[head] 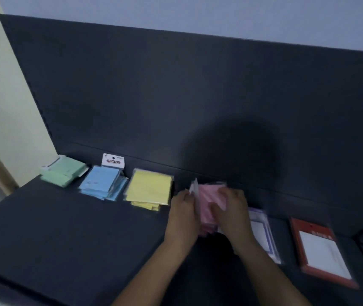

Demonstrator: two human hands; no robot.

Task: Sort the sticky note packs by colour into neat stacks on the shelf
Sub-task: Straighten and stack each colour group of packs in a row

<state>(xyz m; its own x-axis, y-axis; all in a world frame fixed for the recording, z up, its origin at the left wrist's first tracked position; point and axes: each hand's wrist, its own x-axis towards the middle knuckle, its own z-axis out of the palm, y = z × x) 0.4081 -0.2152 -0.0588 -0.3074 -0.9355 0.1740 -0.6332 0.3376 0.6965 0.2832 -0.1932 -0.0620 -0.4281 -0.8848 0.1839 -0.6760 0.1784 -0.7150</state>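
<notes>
Toward the right end of the shelf (65, 228) lie a red-framed pack (321, 250) and a purple-bordered pack (262, 233) just beside the right hand (231, 213). That hand and the left hand (183, 215) clasp the pink stack (209, 199) between them, the fingers blurred. Leftward along the back edge sit the yellow stack (150, 188), the blue stack (102, 184) and the green stack (63, 171).

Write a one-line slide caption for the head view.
Left hand and right hand hold the pink stack, beside yellow stack, blue stack and green stack on the shelf.
</notes>
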